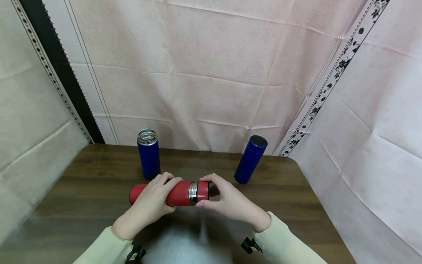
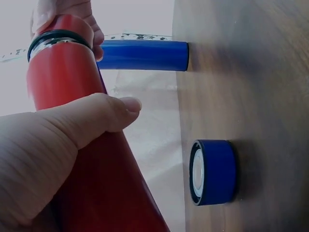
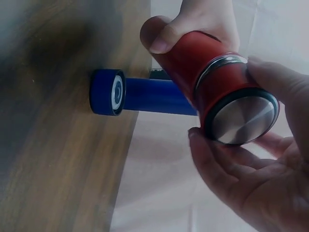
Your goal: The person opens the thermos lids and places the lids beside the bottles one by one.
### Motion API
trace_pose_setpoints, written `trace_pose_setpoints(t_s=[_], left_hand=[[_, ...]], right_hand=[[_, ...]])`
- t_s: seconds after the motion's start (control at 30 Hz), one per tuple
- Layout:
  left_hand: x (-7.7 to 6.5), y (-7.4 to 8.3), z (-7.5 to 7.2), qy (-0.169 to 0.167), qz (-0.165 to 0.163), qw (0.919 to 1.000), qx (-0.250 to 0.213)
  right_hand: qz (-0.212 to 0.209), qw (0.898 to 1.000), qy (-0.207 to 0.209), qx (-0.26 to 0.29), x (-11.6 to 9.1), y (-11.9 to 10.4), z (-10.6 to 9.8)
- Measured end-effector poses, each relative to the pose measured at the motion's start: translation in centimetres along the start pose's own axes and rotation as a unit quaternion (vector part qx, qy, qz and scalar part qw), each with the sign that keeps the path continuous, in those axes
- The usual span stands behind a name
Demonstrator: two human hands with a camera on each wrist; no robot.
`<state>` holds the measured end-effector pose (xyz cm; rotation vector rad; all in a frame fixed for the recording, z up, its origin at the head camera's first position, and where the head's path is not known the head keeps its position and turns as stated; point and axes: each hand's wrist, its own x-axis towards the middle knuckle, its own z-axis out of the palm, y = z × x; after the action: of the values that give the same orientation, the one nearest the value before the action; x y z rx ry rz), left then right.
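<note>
A red thermos bottle (image 1: 179, 195) lies sideways in the air above the table, its red cap (image 1: 203, 190) to the right. My left hand (image 1: 148, 203) grips the bottle's body, thumb along the near side. With thumb and fingers, my right hand (image 1: 229, 200) holds the cap around its rim. A silver band and a dark ring show between cap and body; I cannot tell whether the cap is loose. The cap's round steel top (image 3: 245, 122) faces the right wrist camera. A blue lid (image 2: 218, 172) rests on the table in both wrist views; the head view hides it.
At the back left stands an uncapped blue thermos (image 1: 150, 157) with its steel mouth showing. Another blue thermos (image 1: 249, 161), dark-topped, stands back right. The brown wooden table (image 1: 82, 198) ends against pale cloth hangings (image 1: 204, 73) behind and at both sides.
</note>
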<state>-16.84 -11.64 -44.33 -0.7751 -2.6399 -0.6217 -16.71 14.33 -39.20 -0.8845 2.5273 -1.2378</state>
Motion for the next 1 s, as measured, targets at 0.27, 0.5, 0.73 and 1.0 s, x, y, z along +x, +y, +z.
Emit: trace_pose_setpoints(t_s=[0.27, 0.5, 0.73, 1.0], left_hand=[[-0.5, -0.1, -0.9, -0.036, -0.034, 0.9977, -0.047], [-1.0, -0.7, -1.6, -0.078, -0.073, 0.9887, -0.106], [-1.3, -1.2, -2.1, -0.106, -0.097, 0.9749, -0.170], [-1.4, -2.1, -2.8, -0.158, -0.110, 0.9534, -0.233]], right_hand=[[-0.061, 0.996, 0.019, -0.062, -0.4, 0.0, 0.7], [-0.146, 0.978, 0.056, -0.135, -0.2, -0.2, 1.7], [-0.175, 0.969, 0.062, -0.163, -0.1, 0.1, 2.0], [-0.276, 0.900, 0.100, -0.321, 0.4, 0.5, 2.2]])
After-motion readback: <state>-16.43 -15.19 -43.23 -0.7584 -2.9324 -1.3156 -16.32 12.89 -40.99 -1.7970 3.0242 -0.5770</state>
